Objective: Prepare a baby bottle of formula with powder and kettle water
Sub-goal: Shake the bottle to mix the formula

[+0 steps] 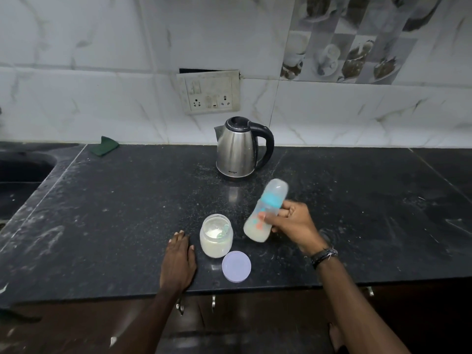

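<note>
The right hand (291, 221) gripped the baby bottle (265, 210), fingers curled round its middle, holding it tilted above the dark counter (102, 226), cap leaning toward the steel kettle (241, 149); milky liquid sat in its lower end and its outline was blurred. The bottle hung in front of the kettle, slightly to its right. The open powder jar (216, 236), a scoop inside, stood in front of the kettle, its lid (236, 266) just beside it. The left hand (178, 261) lay flat on the counter, fingers straight, left of the jar.
</note>
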A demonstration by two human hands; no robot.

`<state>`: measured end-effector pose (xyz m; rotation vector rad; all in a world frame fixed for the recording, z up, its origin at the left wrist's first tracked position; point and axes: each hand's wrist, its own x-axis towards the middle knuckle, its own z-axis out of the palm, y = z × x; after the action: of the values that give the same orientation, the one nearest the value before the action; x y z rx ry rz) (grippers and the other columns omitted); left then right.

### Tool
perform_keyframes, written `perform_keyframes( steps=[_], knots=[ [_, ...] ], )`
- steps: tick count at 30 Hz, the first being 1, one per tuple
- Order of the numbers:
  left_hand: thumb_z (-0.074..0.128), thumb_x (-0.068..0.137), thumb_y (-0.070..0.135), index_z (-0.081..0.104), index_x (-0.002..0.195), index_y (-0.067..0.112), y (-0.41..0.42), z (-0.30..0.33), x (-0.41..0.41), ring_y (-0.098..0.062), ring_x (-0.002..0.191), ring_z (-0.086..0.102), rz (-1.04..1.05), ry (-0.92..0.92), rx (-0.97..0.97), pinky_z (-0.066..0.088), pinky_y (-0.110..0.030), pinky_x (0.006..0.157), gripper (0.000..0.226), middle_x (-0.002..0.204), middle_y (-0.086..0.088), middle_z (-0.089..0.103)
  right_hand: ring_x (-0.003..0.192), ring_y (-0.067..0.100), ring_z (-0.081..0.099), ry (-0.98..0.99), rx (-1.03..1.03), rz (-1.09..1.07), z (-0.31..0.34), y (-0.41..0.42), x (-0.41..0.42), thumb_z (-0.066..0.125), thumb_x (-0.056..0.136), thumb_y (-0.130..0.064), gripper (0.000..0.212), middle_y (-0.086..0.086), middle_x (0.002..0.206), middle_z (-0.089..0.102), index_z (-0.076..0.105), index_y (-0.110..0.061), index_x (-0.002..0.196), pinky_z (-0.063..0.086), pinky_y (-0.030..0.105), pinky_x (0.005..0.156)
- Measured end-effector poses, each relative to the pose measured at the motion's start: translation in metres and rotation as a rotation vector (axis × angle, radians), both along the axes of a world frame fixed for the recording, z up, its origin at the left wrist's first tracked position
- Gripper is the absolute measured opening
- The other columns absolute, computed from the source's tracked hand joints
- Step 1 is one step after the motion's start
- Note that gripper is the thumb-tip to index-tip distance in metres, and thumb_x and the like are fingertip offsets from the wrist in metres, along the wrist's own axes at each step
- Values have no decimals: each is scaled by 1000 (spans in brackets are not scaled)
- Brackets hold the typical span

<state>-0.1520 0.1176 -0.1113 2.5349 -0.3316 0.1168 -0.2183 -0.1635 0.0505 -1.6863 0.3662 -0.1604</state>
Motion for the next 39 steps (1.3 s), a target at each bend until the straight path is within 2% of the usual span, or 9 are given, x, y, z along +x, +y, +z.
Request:
perform_keyframes(
  steps=[9, 12, 16, 20, 24, 27, 31, 35, 39],
  knots=[
    [43, 99, 23, 56, 135, -2, 0, -2, 0, -35, 138, 44, -4, 11, 13, 29, -43, 118, 45, 145, -21, 50, 68, 13, 70, -7, 98, -125, 1, -3, -4, 80, 80, -14, 21, 3, 82, 77, 72, -8, 98, 50, 20, 48],
    [39, 97, 27, 56, 135, -2, 1, -1, 0, -35, 139, 43, -1, 6, 6, 28, -42, 118, 51, 146, -21, 50, 71, 13, 72, 84, 19, 51, 0, -4, -7, 82, 78, -12, 28, 4, 85, 78, 72, -6, 103, 49, 20, 49],
    [37, 96, 30, 55, 136, -2, -1, 0, -1, -34, 140, 42, -6, 16, 4, 28, -43, 119, 54, 147, -20, 49, 74, 14, 72, -14, 181, -161, -1, 0, -7, 77, 83, -21, 26, 6, 89, 78, 71, -7, 105, 50, 20, 49],
    [39, 95, 28, 57, 133, -2, 1, -2, 1, -36, 138, 44, -7, -8, -15, 31, -45, 117, 51, 144, -22, 51, 75, 16, 72, 34, 91, -9, -1, 2, -8, 79, 81, -15, 24, 4, 87, 78, 72, -8, 103, 50, 20, 49],
    [39, 96, 27, 57, 133, -2, 1, -4, 0, -36, 138, 44, -7, 9, 0, 31, -45, 117, 51, 144, -22, 52, 68, 12, 69, -79, 281, -313, 2, 2, -6, 76, 84, -22, 23, 6, 85, 77, 72, -6, 100, 47, 18, 47],
    [39, 95, 27, 57, 132, -3, 2, -3, 1, -36, 138, 45, -4, -6, -3, 30, -45, 117, 51, 144, -22, 51, 69, 12, 70, 7, 145, -138, 1, 3, -7, 78, 82, -18, 27, 7, 85, 78, 72, -3, 104, 48, 19, 48],
    [39, 96, 27, 57, 133, -2, 0, -4, 1, -36, 138, 44, -5, 13, 7, 30, -44, 117, 51, 145, -21, 51, 68, 10, 70, -80, 275, -311, 4, 0, -6, 75, 85, -23, 20, 5, 87, 77, 72, -9, 101, 48, 18, 48],
    [47, 99, 20, 56, 134, -3, 1, -4, 2, -36, 139, 43, -9, -7, -6, 30, -45, 118, 43, 145, -22, 50, 74, 17, 70, 22, 161, -88, -1, -1, -8, 78, 82, -19, 26, 8, 87, 78, 73, -5, 103, 49, 21, 51],
    [47, 99, 19, 55, 135, -3, 0, -6, 2, -36, 139, 43, 0, 7, 3, 30, -45, 118, 42, 145, -22, 50, 70, 12, 69, -43, 347, -288, 3, -1, -4, 72, 87, -24, 24, 7, 88, 77, 72, -6, 102, 49, 19, 50]
  ],
)
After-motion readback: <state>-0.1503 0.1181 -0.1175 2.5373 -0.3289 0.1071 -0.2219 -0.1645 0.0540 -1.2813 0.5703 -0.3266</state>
